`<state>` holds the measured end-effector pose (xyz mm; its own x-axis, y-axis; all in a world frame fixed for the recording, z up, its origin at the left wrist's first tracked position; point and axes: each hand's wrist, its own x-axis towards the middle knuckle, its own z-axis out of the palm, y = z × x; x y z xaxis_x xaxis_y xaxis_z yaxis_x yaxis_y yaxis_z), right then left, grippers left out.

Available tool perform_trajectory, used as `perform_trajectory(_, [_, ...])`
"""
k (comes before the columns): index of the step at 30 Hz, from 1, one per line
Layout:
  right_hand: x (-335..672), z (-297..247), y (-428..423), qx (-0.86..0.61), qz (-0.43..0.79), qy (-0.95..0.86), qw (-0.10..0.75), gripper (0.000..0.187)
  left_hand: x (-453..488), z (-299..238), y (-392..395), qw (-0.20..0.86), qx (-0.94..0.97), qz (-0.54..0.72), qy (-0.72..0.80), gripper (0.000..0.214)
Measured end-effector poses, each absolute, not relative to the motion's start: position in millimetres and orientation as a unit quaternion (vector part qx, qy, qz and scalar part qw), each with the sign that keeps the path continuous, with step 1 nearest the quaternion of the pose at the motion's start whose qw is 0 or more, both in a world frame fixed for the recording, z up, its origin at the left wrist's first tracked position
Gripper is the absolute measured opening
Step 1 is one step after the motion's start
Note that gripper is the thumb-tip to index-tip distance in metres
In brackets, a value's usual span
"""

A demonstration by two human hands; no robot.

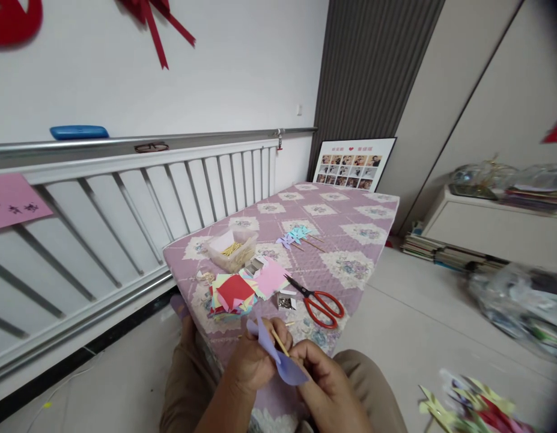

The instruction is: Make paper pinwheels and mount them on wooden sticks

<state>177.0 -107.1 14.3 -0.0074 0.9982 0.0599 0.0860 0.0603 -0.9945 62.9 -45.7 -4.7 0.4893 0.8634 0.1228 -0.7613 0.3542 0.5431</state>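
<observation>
Both my hands meet low in the head view, over my lap. My left hand (255, 358) is closed around a folded lilac paper pinwheel (278, 355) and a thin wooden stick (280, 343) that pokes up between the fingers. My right hand (325, 379) pinches the lower right blade of the same paper. Just beyond them, on the low table with a purple floral cover (350, 240), lie a stack of coloured paper squares (233, 293), a pink sheet (271, 276) and red-handled scissors (318, 304).
A clear tub of sticks (233, 249) and a small box of pins (286, 299) sit on the table, with finished pinwheels (296, 236) farther back. White railing (125, 216) runs along the left. More pinwheels (471, 409) lie on the floor at right, near plastic bags (517, 304).
</observation>
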Motion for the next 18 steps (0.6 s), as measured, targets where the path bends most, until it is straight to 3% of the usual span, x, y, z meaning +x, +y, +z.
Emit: perform_trajectory(18, [168.8, 17.4, -108.5, -0.493, 0.47, -0.55, 0.484, 0.019, 56.9, -10.1, -42.2, 0.81, 0.292, 0.506, 0.053, 0.031])
